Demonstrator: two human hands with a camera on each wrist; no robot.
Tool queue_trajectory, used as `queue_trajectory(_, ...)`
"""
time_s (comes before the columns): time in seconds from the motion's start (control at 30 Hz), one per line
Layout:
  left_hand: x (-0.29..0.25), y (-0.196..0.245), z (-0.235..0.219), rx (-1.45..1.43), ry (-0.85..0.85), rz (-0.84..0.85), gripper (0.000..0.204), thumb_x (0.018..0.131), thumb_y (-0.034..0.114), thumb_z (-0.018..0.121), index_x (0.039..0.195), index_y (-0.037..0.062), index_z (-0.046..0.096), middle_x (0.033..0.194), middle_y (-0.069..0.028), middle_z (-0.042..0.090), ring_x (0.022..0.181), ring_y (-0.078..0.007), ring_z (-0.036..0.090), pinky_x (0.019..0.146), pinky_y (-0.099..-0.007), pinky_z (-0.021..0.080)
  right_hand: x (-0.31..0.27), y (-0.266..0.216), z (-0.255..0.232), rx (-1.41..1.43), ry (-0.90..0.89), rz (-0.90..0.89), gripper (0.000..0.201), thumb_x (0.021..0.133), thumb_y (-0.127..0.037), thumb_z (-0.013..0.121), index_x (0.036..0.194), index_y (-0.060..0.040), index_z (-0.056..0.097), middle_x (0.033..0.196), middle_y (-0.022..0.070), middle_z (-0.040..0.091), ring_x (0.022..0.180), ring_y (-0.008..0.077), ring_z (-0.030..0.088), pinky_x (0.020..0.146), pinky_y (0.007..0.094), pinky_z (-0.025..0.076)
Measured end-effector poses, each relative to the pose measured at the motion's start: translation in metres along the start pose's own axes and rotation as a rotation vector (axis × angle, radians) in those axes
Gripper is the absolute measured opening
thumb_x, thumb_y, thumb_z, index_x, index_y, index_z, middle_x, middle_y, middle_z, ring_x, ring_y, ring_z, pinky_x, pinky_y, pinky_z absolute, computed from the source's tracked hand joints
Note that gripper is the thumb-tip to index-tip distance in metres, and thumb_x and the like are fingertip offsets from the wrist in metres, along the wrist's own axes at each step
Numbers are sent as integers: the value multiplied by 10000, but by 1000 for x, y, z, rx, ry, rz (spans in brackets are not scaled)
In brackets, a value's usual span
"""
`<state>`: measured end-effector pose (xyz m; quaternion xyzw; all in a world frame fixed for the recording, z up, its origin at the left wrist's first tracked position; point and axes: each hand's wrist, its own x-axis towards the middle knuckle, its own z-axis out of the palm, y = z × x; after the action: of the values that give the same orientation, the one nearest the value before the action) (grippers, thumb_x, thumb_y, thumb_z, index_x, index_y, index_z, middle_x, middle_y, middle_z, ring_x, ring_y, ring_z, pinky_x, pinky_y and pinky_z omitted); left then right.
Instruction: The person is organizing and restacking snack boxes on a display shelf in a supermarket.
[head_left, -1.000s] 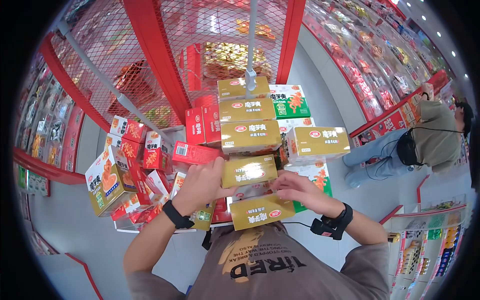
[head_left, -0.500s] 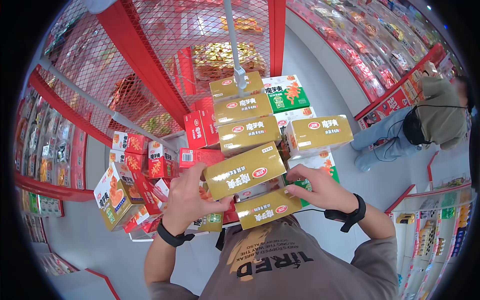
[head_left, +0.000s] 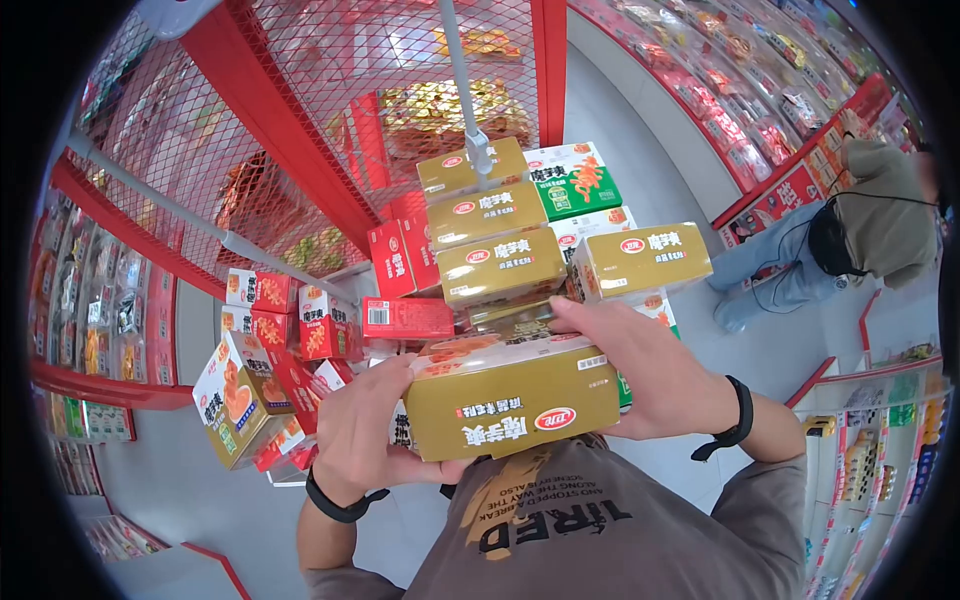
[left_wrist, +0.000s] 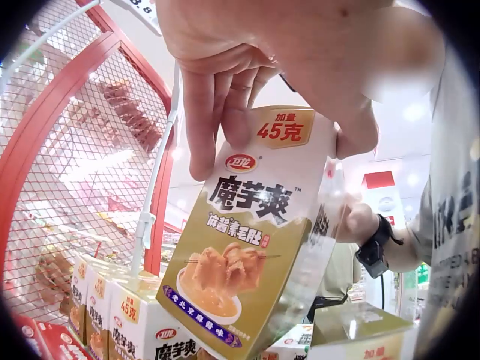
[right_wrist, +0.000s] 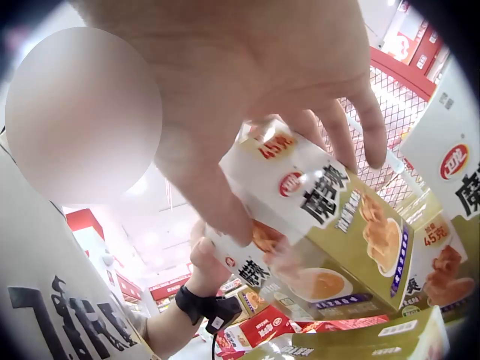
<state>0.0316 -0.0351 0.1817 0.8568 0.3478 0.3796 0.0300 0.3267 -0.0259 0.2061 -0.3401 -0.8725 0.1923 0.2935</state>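
Shopper's L hand and R hand grip opposite ends of a gold-and-white box, held tilted close to the shirt. The box partly blocks pkgs. behind it: a row of gold boxes, w/ red boxes at L, green-and-white box at R. Gray pole crosses in front of the rearmost gold one. Beyond, red-framed mesh cage contains gold packs; 2nd person stands far R.
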Motion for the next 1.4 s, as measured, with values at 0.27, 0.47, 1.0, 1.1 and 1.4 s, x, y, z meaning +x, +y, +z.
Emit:
queue_trajectory(0.27, -54, -2, -34, -277, 65, -216, 714, 781, 453, 775, 1241, -34, 530, 950, -160, 698, 870, -318, 698, 692, -370, 532, 3, -4, 4, -50, 331, -234, 541, 727, -255, 822, 1112, 36, 575, 1033, 194, 675, 866, 347, 694, 609, 369, 563)
queue_trajectory(0.47, -85, 51, -6, -1202, 139, -671, 1066, 577, 469, 920, 1361, -71, 441, 1354, -213, 502, 1225, -285, 519, 1036, -446, 390, 18, -24, 29, -242, 678, -448, 400, 793, -100, 725, 1140, -50, 530, 1098, 190, 662, 881, 406, 702, 533, 305, 553)
queue_trajectory(1.0, 33, 38, -31, -167, -116, -125, 838, 553, 265, 886, 1214, -123, 547, 1131, -232, 661, 949, -280, 704, 770, -333, 562, 26, -21, -8, -256, 338, -434, 479, 771, -106, 685, 1243, -100, 605, 1309, 209, 570, 659, 153, 607, 534, 257, 455)
queue_trajectory(1.1, 40, 39, -15, -154, -284, -40, 782, 515, 239, 871, 1176, -69, 588, 1104, -197, 669, 935, -339, 691, 745, -390, 577, 25, -20, -9, -324, 45, -323, 515, 677, -101, 720, 1181, -80, 620, 1221, 195, 616, 659, 162, 626, 529, 278, 474)
queue_trajectory(1.4, 26, 11, -23, -26, -384, -139, 854, 587, 213, 866, 1326, 27, 481, 1239, -153, 581, 1047, -312, 619, 803, -418, 538, -4, 18, 8, -110, 115, -88, 624, 670, -31, 715, 1252, -14, 493, 1189, 150, 581, 810, 314, 667, 562, 360, 542)
